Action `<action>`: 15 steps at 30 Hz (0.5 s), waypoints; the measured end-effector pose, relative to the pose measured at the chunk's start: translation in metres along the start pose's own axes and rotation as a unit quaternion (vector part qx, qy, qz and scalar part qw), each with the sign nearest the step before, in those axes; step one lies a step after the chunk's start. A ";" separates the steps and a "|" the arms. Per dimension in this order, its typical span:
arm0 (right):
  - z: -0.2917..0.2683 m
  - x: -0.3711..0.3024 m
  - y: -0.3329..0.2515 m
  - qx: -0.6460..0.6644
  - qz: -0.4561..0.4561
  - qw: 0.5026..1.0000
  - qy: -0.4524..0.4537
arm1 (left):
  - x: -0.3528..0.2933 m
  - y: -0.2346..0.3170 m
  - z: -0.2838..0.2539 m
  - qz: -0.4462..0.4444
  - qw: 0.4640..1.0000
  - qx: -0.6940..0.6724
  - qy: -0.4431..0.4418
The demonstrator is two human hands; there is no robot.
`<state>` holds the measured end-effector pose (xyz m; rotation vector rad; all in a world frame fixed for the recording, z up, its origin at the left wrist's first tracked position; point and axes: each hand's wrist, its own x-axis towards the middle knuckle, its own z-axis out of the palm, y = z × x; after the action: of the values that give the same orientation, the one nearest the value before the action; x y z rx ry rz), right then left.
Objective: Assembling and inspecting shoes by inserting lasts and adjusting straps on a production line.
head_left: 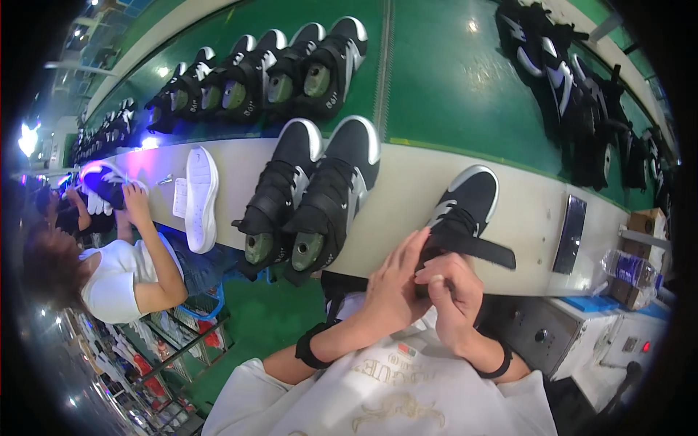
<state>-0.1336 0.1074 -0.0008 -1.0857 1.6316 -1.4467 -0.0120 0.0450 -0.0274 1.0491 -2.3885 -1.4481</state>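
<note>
A black shoe [471, 195] with a white sole edge lies on the pale bench ledge, toe pointing away from me. Its wide black strap [476, 249] sticks out to the right, loose at the end. My left hand [396, 283] grips the shoe's left side near the heel opening, fingers lying along the upper. Curled at the heel end, my right hand [454, 291] has thumb and fingers pinched together; what they pinch is hidden. Left of my hands stand two strapped black shoes [334, 185] with greenish forms inside.
Rows of similar shoes [327, 69] sit on the green belt [451, 80] beyond the ledge. A white sole [201, 196] lies at left, near a co-worker [120, 283] handling a shoe. To the right are a dark flat bar [570, 234], a plastic bottle [631, 269] and a metal machine box [542, 330].
</note>
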 end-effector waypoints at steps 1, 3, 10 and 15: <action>-0.001 0.004 0.002 0.009 -0.018 1.000 0.018 | 0.005 0.002 0.002 0.002 1.000 0.003 0.006; -0.013 0.008 0.002 -0.007 -0.041 0.999 0.016 | 0.014 0.004 0.000 0.029 0.992 -0.113 0.046; -0.036 -0.026 0.020 -0.167 -0.019 0.983 0.076 | 0.014 -0.024 -0.021 0.117 0.981 -0.153 0.040; -0.008 -0.030 0.027 -0.157 -0.017 0.976 0.148 | 0.024 -0.011 -0.027 0.200 0.977 -0.034 0.065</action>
<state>-0.1321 0.1392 -0.0269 -1.1112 2.1193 -1.4586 -0.0117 0.0070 -0.0277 0.5813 -2.2691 -1.2637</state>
